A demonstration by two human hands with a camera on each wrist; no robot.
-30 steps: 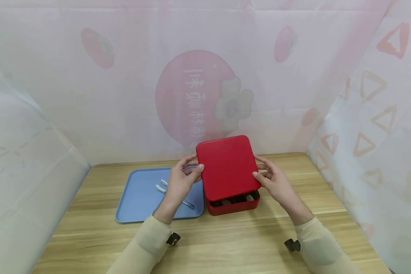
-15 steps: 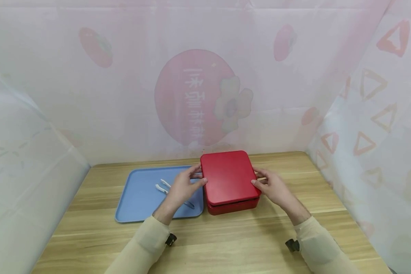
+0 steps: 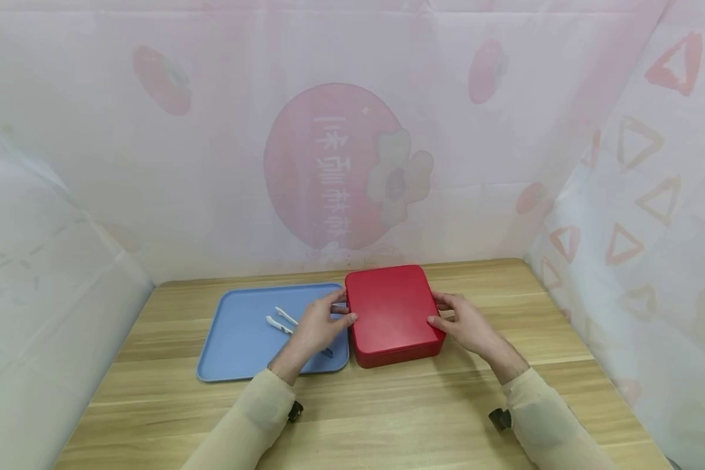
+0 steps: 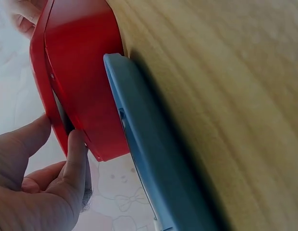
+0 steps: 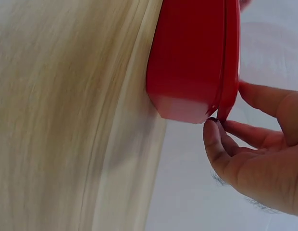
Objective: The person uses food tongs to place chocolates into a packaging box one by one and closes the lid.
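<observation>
A red square box [image 5: 187,57] stands on the wooden table with its red lid [image 3: 390,307] lying over it. In the head view the lid's front edge sits down on the box; the left wrist view shows a narrow dark gap under the lid near the fingers. My left hand [image 3: 320,326] pinches the lid's left edge, thumb on top and fingers at the rim. On the opposite side my right hand [image 3: 464,326] pinches the right edge, thumb on top, fingertips beneath the rim. What lies inside the box is hidden.
A blue tray [image 3: 235,339] lies directly left of the box, close to its side. White-handled tongs [image 3: 279,324] rest on the tray, partly behind the left hand. Pale printed sheets [image 3: 211,163] wall in the wooden table [image 3: 388,418] at the back and sides.
Both hands have lowered the lid from a raised, tilted position onto the box. The dark opening at the front, with compartments visible inside, is now covered.
</observation>
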